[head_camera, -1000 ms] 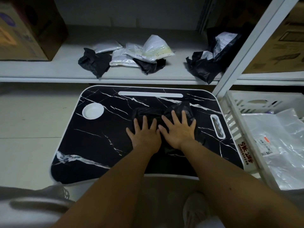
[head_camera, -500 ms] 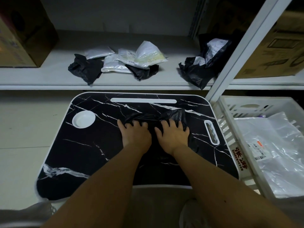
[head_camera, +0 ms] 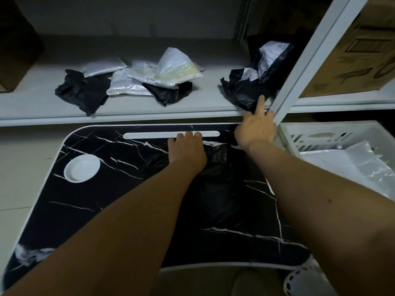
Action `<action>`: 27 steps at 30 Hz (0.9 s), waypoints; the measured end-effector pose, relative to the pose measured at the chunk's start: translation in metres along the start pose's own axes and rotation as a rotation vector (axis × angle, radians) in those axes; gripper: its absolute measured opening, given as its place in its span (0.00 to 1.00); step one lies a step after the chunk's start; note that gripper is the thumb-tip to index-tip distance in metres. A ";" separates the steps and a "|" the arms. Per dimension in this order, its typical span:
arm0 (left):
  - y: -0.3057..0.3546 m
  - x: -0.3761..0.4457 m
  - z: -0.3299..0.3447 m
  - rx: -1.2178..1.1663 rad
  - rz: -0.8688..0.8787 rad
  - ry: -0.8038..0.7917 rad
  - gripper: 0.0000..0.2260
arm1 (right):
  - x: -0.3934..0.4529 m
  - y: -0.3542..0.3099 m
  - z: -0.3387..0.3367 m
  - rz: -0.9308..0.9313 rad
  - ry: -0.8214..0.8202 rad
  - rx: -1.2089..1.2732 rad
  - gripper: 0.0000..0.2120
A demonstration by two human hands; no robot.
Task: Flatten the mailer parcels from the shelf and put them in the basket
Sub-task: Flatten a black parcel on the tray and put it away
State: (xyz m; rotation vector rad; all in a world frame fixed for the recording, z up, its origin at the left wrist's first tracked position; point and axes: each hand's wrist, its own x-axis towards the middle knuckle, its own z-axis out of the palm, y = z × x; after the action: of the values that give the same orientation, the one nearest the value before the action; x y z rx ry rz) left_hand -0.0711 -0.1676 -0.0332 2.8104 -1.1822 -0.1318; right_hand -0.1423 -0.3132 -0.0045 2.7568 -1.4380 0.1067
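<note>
Left hand (head_camera: 186,151) lies palm-down on a black mailer (head_camera: 215,167) on the marbled lap desk (head_camera: 102,210), fingers together, tips curled at the white slot (head_camera: 149,135). Right hand (head_camera: 256,129) is at the shelf (head_camera: 32,103) edge, index finger straight and touching a crumpled black mailer bag (head_camera: 243,90); other fingers curled. White labels on that bag carry print too small to read. The pile of mailers (head_camera: 136,82) is likewise illegible. White basket (head_camera: 320,137) at right holds clear bags (head_camera: 352,163).
</note>
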 end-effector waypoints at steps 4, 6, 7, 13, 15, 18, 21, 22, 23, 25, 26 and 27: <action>0.009 0.007 0.011 -0.019 -0.024 -0.128 0.18 | 0.026 0.011 -0.001 -0.004 -0.111 -0.121 0.21; 0.010 0.006 0.017 -0.015 -0.032 -0.147 0.19 | 0.032 0.015 0.002 -0.017 -0.145 -0.085 0.26; 0.010 0.006 0.018 -0.010 -0.033 -0.148 0.20 | 0.033 0.016 0.004 -0.020 -0.139 -0.040 0.28; 0.010 0.002 0.010 -0.050 -0.043 -0.166 0.18 | 0.020 0.015 -0.003 -0.089 0.071 0.336 0.31; 0.010 -0.004 0.004 -0.074 -0.043 -0.142 0.18 | 0.014 0.014 -0.014 -0.124 0.151 0.412 0.31; 0.011 -0.013 -0.007 -0.120 -0.054 -0.109 0.17 | 0.001 0.010 -0.032 -0.180 0.247 0.458 0.28; 0.009 -0.025 -0.020 -0.208 -0.075 -0.061 0.15 | -0.017 0.005 -0.045 -0.227 0.280 0.468 0.26; 0.008 -0.027 -0.024 -0.299 -0.098 -0.042 0.15 | -0.023 0.003 -0.048 -0.217 0.278 0.497 0.25; 0.008 -0.031 -0.032 -0.401 -0.136 -0.021 0.18 | -0.033 0.002 -0.053 -0.214 0.291 0.509 0.24; 0.007 -0.036 -0.050 -0.605 -0.223 -0.039 0.23 | -0.058 -0.003 -0.058 -0.247 0.341 0.438 0.21; 0.006 -0.040 -0.060 -0.718 -0.265 -0.056 0.25 | -0.071 -0.005 -0.060 -0.267 0.359 0.411 0.19; 0.006 -0.044 -0.069 -0.895 -0.306 -0.085 0.27 | -0.086 -0.007 -0.062 -0.287 0.380 0.378 0.18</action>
State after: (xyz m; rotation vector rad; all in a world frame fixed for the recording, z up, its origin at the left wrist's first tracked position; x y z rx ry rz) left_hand -0.0976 -0.1368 0.0374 2.1471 -0.4820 -0.6272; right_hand -0.1885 -0.2353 0.0509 2.9617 -1.0005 0.9221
